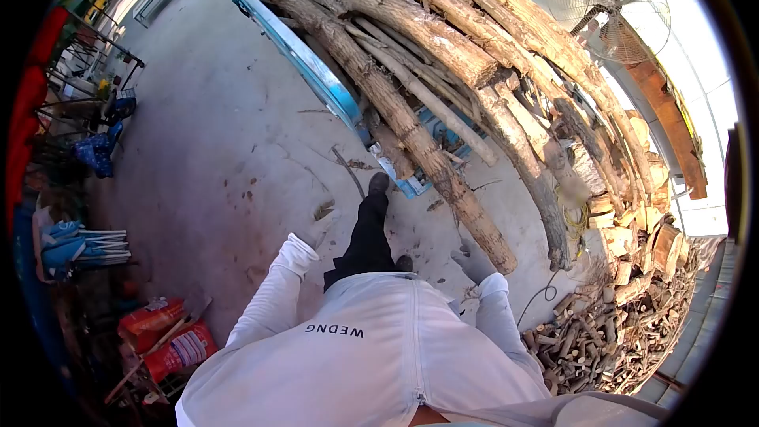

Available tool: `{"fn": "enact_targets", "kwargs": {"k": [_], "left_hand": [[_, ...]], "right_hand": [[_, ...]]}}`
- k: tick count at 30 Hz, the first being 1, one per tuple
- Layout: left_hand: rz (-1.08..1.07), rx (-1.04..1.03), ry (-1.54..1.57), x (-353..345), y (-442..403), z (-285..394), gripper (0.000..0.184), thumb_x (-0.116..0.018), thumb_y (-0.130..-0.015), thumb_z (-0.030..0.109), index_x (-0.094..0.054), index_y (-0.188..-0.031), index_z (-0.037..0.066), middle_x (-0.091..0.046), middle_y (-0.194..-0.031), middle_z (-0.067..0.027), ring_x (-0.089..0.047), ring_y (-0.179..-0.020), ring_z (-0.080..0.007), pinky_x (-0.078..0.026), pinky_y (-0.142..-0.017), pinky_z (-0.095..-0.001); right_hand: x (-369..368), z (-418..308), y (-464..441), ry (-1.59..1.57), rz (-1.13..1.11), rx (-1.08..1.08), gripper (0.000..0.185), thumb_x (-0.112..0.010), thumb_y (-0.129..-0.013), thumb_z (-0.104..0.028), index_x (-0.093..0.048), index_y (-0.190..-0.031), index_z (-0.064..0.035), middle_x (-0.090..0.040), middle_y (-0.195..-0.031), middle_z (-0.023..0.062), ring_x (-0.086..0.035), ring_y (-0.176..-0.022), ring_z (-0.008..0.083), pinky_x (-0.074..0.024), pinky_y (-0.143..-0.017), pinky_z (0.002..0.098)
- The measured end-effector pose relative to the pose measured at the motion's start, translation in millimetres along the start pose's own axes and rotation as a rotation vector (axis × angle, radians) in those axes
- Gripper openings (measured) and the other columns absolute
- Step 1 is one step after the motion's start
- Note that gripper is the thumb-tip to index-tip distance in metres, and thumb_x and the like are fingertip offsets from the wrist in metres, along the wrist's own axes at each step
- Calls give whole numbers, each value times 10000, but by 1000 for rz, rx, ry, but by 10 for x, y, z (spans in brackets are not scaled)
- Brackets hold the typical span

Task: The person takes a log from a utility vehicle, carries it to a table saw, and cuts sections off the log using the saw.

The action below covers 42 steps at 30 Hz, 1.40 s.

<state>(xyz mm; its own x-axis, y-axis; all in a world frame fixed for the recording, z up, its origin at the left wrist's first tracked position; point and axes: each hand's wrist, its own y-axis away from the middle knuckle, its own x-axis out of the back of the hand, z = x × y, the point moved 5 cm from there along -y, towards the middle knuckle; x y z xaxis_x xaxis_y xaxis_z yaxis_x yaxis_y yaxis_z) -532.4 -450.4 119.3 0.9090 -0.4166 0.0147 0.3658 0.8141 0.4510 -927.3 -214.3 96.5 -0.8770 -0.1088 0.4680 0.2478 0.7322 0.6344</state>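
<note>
My left hand [318,225], in a greyish glove, hangs in front of my white sleeve over the concrete floor. It looks open and blends into the floor, and I see nothing held in it. On the other side my right hand [474,264], also in a grey glove, is open with its fingers stretched forward. It is nearest to the lower end of a long log [443,170], which slopes down from a blue cart [316,83]. Whether the fingers touch that log I cannot tell. Several thick logs and thinner poles [423,24] lie piled on the cart.
Split firewood [668,249] and a heap of cut sticks [609,340] stand at the right. A fan [607,0] is at the upper right. Red bags [178,340] and folded blue-and-white items [83,247] sit at the left. A stick [348,170] lies near my foot.
</note>
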Motion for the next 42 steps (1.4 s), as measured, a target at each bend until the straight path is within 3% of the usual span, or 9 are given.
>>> {"fn": "enact_targets", "kwargs": {"k": [5,9,12,14,18,20,25,36,42], "left_hand": [[-59,-371,217,-282,-2055,1983,786,-792,-852,231,-378,-1493,45,-490,-1359,-168,-568,-1159,-220,-477,-976,-344],[355,-438,398,-47,-3961,2832,902,-851,-786,272,-358,-1475,-40,-511,-1377,-188,-591,-1155,-262,-482,-968,-325],[613,207,140,691,-5715,2248,1183,-953,-594,387,-316,-1486,-59,-516,-1405,-283,-526,-1300,-329,-435,-1061,-364],[891,329,124,1099,-6492,1728,1205,-960,-570,441,-337,-1474,-54,-502,-1420,-276,-520,-1300,-350,-449,-1065,-390],[879,466,354,1140,-6545,1663,1196,-901,-561,625,-412,-1439,-23,-535,-1410,-214,-545,-1265,-351,-515,-992,-460],[996,375,690,1300,-6826,1305,1156,-895,-542,654,-485,-1357,-54,-639,-1214,-218,-624,-1076,-359,-547,-914,-463],[1154,225,83,983,-6418,1686,1229,-998,-470,469,-427,-1391,-110,-615,-1293,-218,-633,-1094,-328,-527,-964,-395],[288,198,700,791,-6611,1467,738,-955,-636,286,-639,-1220,-38,-726,-1054,-117,-697,-882,-270,-579,-851,-398],[280,182,659,464,-6093,1533,646,-932,-672,302,-687,-1174,-20,-725,-1065,-111,-693,-907,-239,-569,-865,-367]], "right_hand": [[-74,-168,-555,-135,99,-160,748,-731,-876,-393,-453,-1425,32,-600,-1308,254,-617,-1185,348,-491,-991,420],[-129,-114,-1038,0,352,-241,878,-810,-797,-412,-420,-1446,33,-611,-1269,269,-614,-1163,387,-475,-1007,437],[143,-855,-1381,89,447,-256,1025,-841,-727,-460,-339,-1497,-7,-505,-1388,266,-479,-1294,423,-391,-1088,477],[244,-1134,-1728,208,496,-169,1111,-860,-661,-506,-312,-1513,-49,-413,-1475,243,-362,-1394,395,-292,-1153,514],[166,-1362,-2379,386,364,-107,1153,-874,-624,-519,-294,-1513,-70,-398,-1487,236,-354,-1408,364,-226,-1181,526],[140,-1407,-2558,377,347,-185,1180,-890,-593,-526,-303,-1510,-70,-389,-1498,229,-342,-1414,376,-231,-1180,522],[216,-1529,-2800,436,200,-412,1322,-910,-505,-584,-252,-1543,-99,-347,-1544,198,-286,-1454,374,-181,-1200,528],[291,-1566,-2330,478,333,-417,1057,-871,-577,-459,-381,-1427,-67,-462,-1406,157,-408,-1349,341,-221,-1170,541],[611,-1279,-1573,395,496,-281,1023,-878,-540,-404,-402,-1378,-62,-488,-1321,149,-443,-1289,340,-151,-1175,628]]}}
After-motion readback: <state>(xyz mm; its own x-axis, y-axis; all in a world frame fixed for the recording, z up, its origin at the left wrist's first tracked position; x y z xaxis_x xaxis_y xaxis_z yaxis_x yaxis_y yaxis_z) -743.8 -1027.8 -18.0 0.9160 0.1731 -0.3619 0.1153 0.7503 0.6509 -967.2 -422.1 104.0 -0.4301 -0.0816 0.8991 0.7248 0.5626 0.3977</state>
